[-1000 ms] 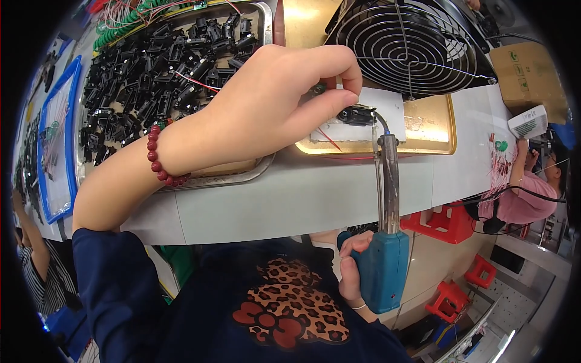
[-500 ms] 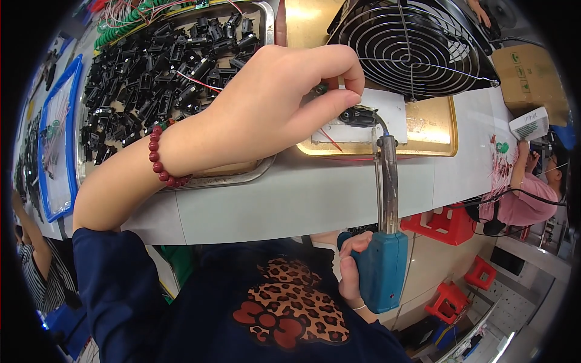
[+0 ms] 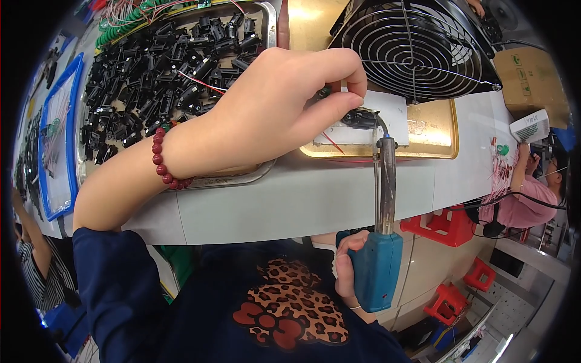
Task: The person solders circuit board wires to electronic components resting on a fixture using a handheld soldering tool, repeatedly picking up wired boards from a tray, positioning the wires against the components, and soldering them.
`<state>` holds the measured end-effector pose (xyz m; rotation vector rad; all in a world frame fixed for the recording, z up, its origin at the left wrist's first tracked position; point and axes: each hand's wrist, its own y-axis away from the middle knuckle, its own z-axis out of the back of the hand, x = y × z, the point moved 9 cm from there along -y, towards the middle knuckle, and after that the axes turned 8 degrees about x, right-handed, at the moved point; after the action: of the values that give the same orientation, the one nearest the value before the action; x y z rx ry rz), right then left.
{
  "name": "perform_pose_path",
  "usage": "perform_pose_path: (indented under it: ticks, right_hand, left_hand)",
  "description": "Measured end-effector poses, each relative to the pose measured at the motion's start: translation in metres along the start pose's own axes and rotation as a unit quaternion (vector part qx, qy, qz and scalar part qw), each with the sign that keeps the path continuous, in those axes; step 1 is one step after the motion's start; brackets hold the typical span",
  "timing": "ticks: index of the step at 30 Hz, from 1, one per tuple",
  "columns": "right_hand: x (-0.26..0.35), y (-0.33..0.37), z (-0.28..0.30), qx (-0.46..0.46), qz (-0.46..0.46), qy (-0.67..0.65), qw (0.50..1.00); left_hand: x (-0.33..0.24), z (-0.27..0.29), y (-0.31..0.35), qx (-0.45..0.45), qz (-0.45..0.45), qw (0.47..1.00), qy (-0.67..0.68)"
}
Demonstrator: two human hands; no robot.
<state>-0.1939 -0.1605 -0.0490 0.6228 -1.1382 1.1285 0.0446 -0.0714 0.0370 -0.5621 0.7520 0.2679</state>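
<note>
My left hand [image 3: 302, 100], with a dark red bead bracelet [image 3: 158, 158] at its wrist, reaches over the white block [image 3: 396, 112]. Its thumb and forefinger are pinched together; what they hold is mostly hidden, with a bit of green showing between the fingers. Just under the fingertips lies a small black plastic housing [image 3: 362, 119]. A red wire [image 3: 332, 143] sticks out below the hand. My right hand [image 3: 346, 266] is wrapped round the teal handle of a soldering gun [image 3: 380, 266]. The gun points upward, its bent tip at the right end of the housing.
A metal tray [image 3: 270, 30] full of black housings stands at left, beside a blue-rimmed tray [image 3: 77, 78]. A black fan with a wire guard [image 3: 414, 60] stands behind the gold tray [image 3: 448, 130]. At right are a cardboard box [image 3: 532, 81] and a person in pink [image 3: 532, 202].
The soldering gun and my right hand have shifted slightly left. The black housing has turned a little under the fingertips. My left hand has moved very slightly right, still pinched.
</note>
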Motion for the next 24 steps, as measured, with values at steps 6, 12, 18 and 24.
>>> perform_pose_path:
  ticks: [6, 12, 18, 24]
  right_hand:
    - [-0.003, -0.004, -0.004, 0.010, -0.007, -0.002, 1.000]
    - [-0.004, -0.003, -0.003, -0.009, -0.027, -0.031, 0.999]
    - [-0.008, 0.002, -0.004, 0.032, -0.012, 0.023, 0.999]
    - [-0.013, 0.002, -0.007, 0.041, -0.009, 0.003, 0.999]
  left_hand:
    - [0.002, 0.000, 0.003, -0.010, 0.004, 1.000, -0.003]
    - [0.001, 0.001, 0.003, -0.019, 0.005, 1.000, 0.006]
    - [0.001, 0.000, 0.003, -0.022, 0.000, 1.000, 0.007]
    - [0.003, -0.002, 0.005, -0.022, 0.004, 1.000, -0.003]
